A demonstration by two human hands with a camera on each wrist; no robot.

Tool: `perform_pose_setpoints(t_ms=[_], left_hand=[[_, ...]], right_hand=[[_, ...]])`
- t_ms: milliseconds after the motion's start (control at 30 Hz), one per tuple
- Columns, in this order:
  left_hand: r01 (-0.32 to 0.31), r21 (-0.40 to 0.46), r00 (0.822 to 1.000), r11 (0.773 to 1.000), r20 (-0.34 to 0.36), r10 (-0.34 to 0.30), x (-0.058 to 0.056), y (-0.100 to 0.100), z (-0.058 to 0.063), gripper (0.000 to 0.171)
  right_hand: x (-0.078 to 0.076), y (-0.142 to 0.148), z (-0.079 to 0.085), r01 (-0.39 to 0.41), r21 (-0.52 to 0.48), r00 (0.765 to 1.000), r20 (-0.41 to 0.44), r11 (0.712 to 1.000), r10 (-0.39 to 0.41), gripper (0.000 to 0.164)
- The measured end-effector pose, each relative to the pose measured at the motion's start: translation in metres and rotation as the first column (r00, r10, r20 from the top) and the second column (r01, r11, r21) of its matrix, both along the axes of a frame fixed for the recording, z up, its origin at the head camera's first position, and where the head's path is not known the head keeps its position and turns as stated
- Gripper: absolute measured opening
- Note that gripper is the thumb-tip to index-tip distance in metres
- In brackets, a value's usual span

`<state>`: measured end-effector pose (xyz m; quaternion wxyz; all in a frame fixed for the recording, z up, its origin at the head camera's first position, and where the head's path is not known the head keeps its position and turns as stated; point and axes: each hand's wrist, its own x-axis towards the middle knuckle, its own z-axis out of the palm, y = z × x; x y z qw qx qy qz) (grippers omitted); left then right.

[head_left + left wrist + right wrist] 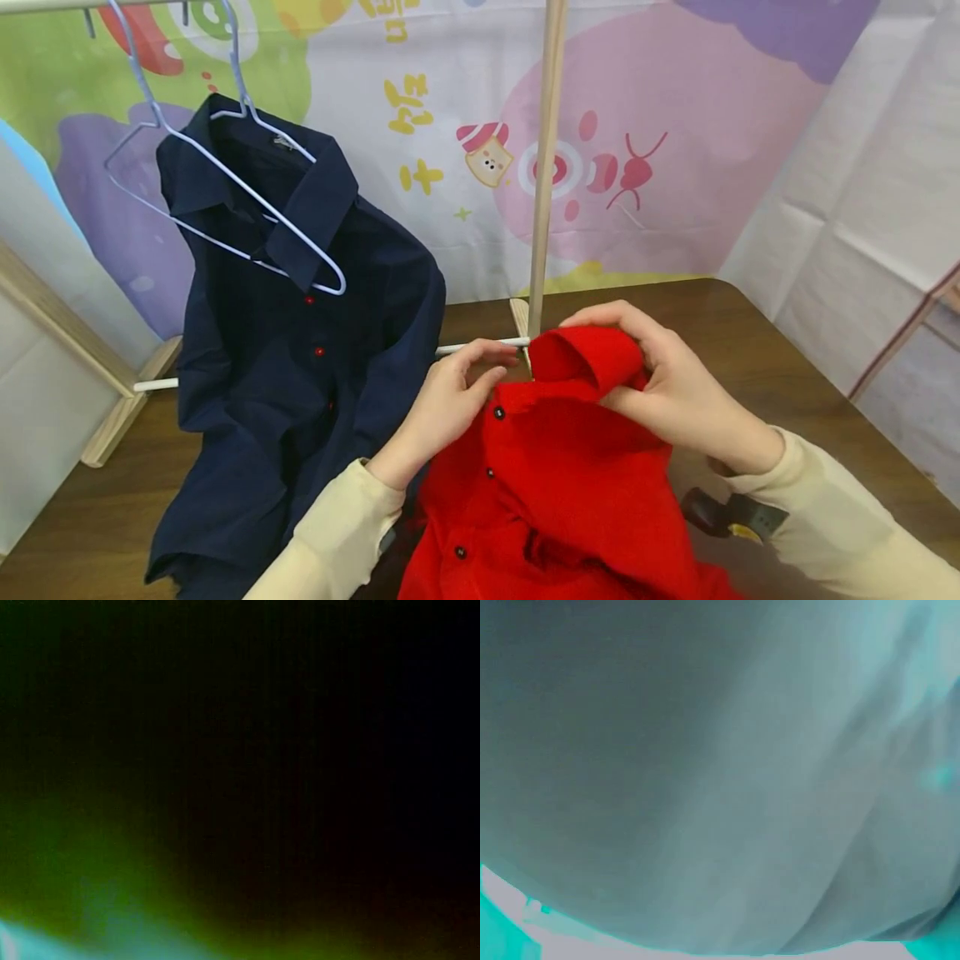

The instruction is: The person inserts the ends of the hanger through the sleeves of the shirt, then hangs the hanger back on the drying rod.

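A red shirt [592, 467] with small black buttons stands bunched at the front of the table, its collar [615, 354] raised. My right hand [667, 392] grips the collar's right side, thumb low in front and fingers over the back. At the left of the collar is my left hand [453, 396], its fingers reaching toward the neck opening and a gap between thumb and forefinger. The left wrist view is nearly black; the right wrist view holds only blurred, greyish cloth [765, 825].
Left of the hands, a navy shirt [300, 350] with red buttons hangs from the rack. A bare light-purple hanger [217, 167] hangs in front of it. The rack's wooden post [546, 167] and low white bar [483, 345] stand behind the hands. A printed cloth [450, 242] backs the brown table [795, 417].
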<state>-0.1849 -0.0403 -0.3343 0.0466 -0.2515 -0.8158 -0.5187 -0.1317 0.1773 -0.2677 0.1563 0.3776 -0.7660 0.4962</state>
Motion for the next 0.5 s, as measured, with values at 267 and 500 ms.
perform_pose_setpoints(t_ms=[267, 500], left_hand=[[0.294, -0.169, 0.955, 0.941, 0.012, -0.296, 0.004, 0.001, 0.001, 0.051], [0.275, -0.198, 0.956, 0.941, -0.051, -0.29, 0.003, 0.01, 0.004, 0.055]], right_hand=[[0.011, -0.001, 0.005, -0.249, 0.01, 0.968, -0.034, 0.968, 0.25, 0.055], [0.016, -0.009, 0.006, -0.48, 0.01, 0.876, -0.045, 0.877, 0.48, 0.052]])
